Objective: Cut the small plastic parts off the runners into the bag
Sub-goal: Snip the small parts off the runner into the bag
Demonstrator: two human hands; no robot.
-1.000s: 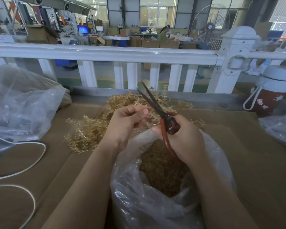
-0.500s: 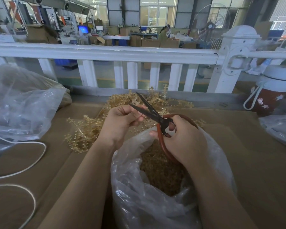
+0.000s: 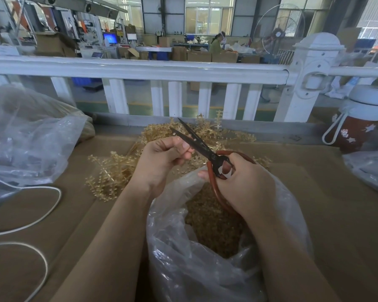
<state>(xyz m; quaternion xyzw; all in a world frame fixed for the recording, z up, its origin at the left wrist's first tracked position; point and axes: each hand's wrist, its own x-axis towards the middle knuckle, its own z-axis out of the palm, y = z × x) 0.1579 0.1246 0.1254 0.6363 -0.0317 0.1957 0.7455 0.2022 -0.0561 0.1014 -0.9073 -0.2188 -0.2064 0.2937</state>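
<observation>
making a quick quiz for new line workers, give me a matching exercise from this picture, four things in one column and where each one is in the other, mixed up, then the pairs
Things:
1. scissors
2. open bag of cut parts
3. pile of uncut runners
4. red bottle with white lid

Places:
A. far right, by the white railing
B. on the cardboard, behind the left hand
C. in the right hand, blades apart
D. nearest the person, under both hands

Pairs: 1-C, 2-D, 3-B, 4-A

The right hand grips the scissors' red handles; the left hand pinches a runner at the blades.
</observation>
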